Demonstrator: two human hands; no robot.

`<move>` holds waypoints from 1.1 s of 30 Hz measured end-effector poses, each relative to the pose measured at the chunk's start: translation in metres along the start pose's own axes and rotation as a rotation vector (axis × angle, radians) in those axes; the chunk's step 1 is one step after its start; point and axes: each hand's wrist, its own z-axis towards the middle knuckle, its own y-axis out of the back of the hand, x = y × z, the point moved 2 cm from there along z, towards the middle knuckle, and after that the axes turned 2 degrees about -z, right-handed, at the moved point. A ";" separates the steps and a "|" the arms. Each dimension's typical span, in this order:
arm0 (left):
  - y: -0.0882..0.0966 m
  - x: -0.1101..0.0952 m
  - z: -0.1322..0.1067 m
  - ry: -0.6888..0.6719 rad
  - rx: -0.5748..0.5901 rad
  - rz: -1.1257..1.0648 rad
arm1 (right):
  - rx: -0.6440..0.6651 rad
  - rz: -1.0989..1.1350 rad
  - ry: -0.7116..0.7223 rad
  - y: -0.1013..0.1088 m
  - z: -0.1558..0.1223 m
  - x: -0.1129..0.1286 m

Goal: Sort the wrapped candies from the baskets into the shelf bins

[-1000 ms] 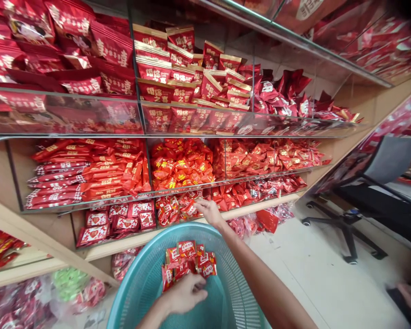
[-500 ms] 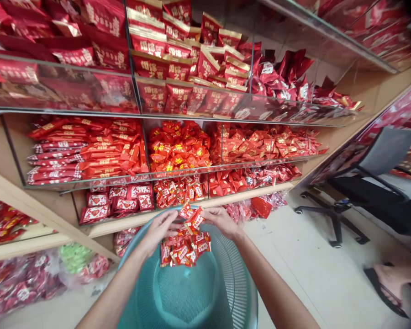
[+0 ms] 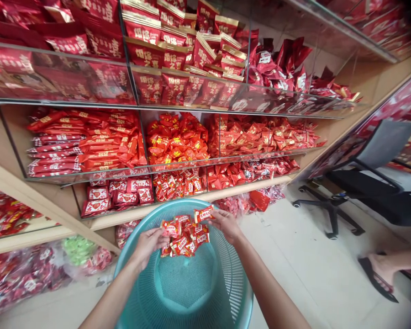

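One little flat red-and-gold packet (image 3: 203, 214) is being pinched in the right hand (image 3: 226, 224), a matching red packet (image 3: 171, 228) in the left hand (image 3: 148, 244). Both are being held over a round teal plastic basket (image 3: 187, 290).

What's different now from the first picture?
The right hand came back from the low pale-wood shelf and holds a small red wrapped sweet over the round teal plastic basket. The left hand moved leftward, beside the red wrapped sweets inside. The basket stayed by the shelf.
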 end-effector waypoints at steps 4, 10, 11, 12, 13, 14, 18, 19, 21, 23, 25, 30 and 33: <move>-0.006 0.015 0.002 0.024 0.033 0.059 | 0.040 0.044 -0.019 -0.004 0.000 -0.008; -0.011 0.025 0.009 -0.037 -0.004 0.110 | 0.061 0.039 -0.001 -0.005 0.001 -0.017; -0.010 0.026 0.010 -0.047 -0.008 0.122 | 0.060 0.032 -0.002 -0.004 0.002 -0.018; -0.010 0.026 0.010 -0.062 -0.007 0.141 | 0.059 0.026 -0.005 -0.003 0.002 -0.019; -0.009 0.026 0.010 -0.077 -0.005 0.165 | 0.055 0.022 -0.006 -0.003 0.002 -0.020; -0.009 0.026 0.010 -0.093 -0.002 0.192 | 0.051 0.018 -0.008 -0.002 0.002 -0.021; -0.006 0.030 0.012 -0.172 -0.031 0.286 | 0.024 -0.004 0.002 -0.001 0.002 -0.024; -0.004 0.031 0.013 -0.198 -0.048 0.299 | 0.013 -0.012 0.008 -0.001 0.002 -0.026; -0.002 0.032 0.016 -0.268 -0.078 0.319 | -0.005 -0.026 0.022 -0.001 0.003 -0.029; 0.000 0.031 0.018 -0.340 -0.100 0.338 | -0.012 -0.031 0.034 -0.001 0.004 -0.032; 0.000 0.028 0.018 -0.392 -0.116 0.369 | -0.012 -0.037 0.045 0.000 0.007 -0.035; 0.000 0.027 0.023 -0.436 -0.107 0.430 | -0.032 -0.148 0.132 0.004 0.014 -0.043; 0.003 0.029 0.028 -0.467 -0.088 0.474 | -0.053 -0.245 0.179 0.005 0.016 -0.048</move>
